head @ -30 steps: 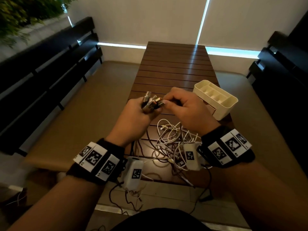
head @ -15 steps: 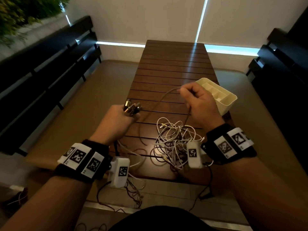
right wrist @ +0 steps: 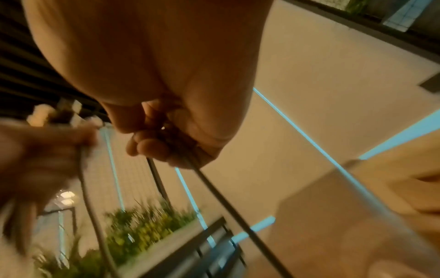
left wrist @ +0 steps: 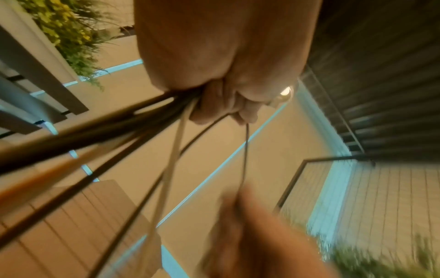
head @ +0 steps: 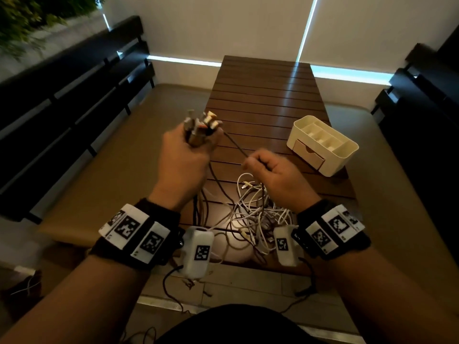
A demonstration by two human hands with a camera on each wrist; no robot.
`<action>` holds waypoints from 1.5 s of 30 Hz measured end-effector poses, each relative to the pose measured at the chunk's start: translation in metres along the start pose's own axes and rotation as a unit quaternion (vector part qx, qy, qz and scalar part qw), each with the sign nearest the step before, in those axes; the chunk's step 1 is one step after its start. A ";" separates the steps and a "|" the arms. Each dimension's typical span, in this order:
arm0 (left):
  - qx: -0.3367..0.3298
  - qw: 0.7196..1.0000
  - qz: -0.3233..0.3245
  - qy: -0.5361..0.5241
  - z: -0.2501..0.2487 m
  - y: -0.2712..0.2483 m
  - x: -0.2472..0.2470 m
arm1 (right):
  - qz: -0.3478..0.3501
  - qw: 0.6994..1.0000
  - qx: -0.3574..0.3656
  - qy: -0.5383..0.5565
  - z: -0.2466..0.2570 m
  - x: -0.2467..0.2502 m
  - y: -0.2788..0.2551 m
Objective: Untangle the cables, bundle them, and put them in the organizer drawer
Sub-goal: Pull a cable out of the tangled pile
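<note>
Above the table's near end, head view: left hand [head: 185, 160] grips a fistful of plugs [head: 201, 125] pointing up, cords hanging down; right hand [head: 270, 175] pinches one dark cable [head: 233, 145] slanting from the plugs.
Near edge: tangle of white cables [head: 250, 209].
Right edge: cream organizer [head: 323, 145], drawer shut.
Labels: square black-and-white codes on wristbands [head: 131, 227]; no readable words.
Left wrist view: fingers [left wrist: 226, 101] curled round several cords.
Right wrist view: fingers [right wrist: 152, 146] curled round the cable.

slatted wooden table [head: 263, 95], dark bench [head: 62, 95] — green plants [head: 29, 18]
</note>
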State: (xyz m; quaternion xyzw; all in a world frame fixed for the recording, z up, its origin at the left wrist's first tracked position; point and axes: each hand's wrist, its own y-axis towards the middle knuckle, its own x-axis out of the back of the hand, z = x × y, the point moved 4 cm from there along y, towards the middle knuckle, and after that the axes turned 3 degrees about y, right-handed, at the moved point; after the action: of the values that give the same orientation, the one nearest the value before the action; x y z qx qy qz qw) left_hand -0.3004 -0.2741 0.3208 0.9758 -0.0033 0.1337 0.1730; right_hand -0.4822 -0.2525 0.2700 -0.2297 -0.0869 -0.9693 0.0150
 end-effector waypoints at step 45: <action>0.088 0.957 0.263 0.084 0.063 -0.013 0.029 | 0.101 0.952 -0.256 0.135 -0.046 -0.047 -0.100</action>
State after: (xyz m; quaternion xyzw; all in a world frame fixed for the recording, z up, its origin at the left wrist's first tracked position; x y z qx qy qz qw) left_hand -0.2556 -0.2821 0.2665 0.9370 -0.2333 0.2559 0.0452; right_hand -0.4678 -0.1625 0.1922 -0.1000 0.1905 -0.9744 0.0655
